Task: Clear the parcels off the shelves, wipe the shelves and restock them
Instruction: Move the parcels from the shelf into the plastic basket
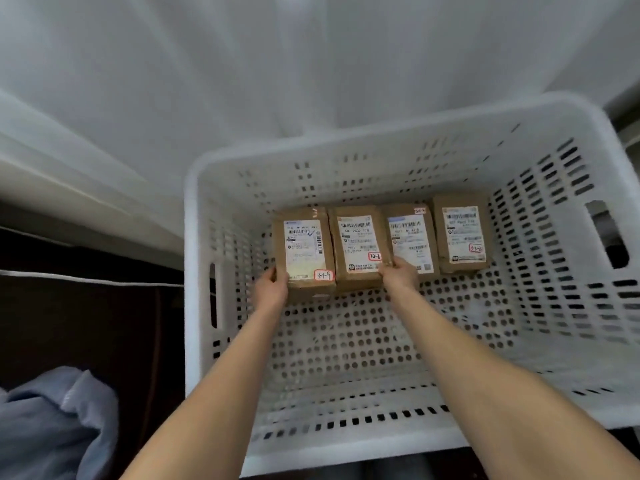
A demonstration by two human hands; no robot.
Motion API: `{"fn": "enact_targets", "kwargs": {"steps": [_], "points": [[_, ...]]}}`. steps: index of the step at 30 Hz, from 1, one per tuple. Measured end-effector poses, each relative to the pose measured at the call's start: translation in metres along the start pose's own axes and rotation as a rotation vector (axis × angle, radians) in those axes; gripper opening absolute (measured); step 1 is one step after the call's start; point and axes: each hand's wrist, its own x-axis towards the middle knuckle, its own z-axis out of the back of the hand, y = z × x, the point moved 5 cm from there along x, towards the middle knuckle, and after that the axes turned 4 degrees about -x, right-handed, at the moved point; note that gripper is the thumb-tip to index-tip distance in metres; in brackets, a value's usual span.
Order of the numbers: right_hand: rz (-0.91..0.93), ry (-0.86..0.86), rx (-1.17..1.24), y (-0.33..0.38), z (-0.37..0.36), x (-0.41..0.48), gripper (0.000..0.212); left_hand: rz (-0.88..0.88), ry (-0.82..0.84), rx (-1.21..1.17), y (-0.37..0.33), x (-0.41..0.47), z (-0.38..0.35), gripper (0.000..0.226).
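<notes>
Several brown cardboard parcels with white shipping labels lie in a row at the far side of a white perforated plastic crate (568,344). My left hand (272,284) grips the near left corner of the leftmost parcel (304,251). My right hand (400,273) grips the near right corner of the second parcel (358,245), beside the third parcel (410,239). The two held parcels sit side by side between my hands. A fourth parcel (462,233) lies at the right end, untouched.
A white curtain (277,64) hangs behind the crate. A pale blue cloth (59,424) lies bunched at the lower left on a dark surface. The near half of the crate floor is bare.
</notes>
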Motion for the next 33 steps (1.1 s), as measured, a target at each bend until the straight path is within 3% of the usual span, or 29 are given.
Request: {"fn": "enact_targets", "kwargs": {"steps": [8,14,17,22,28,33], "points": [[0.021,0.101,-0.161,0.002,0.003,-0.002,0.057,0.056,0.104,0.051,-0.003,-0.001,-0.019,0.048],[0.075,0.12,-0.257,0.028,0.028,-0.05,0.063,-0.037,0.14,0.194,-0.054,-0.047,-0.003,0.048],[0.163,0.075,-0.343,0.051,0.052,-0.084,0.062,-0.188,0.169,0.417,-0.093,-0.082,0.002,0.059],[0.316,-0.056,-0.482,0.086,0.101,-0.142,0.058,-0.589,0.206,0.859,-0.159,-0.154,-0.008,0.064],[0.44,-0.29,-0.689,0.101,0.167,-0.221,0.057,-0.919,0.234,1.057,-0.201,-0.238,-0.024,0.06],[0.412,-0.439,-0.723,0.075,0.217,-0.29,0.055,-1.125,0.282,1.145,-0.206,-0.311,-0.026,0.051]]}}
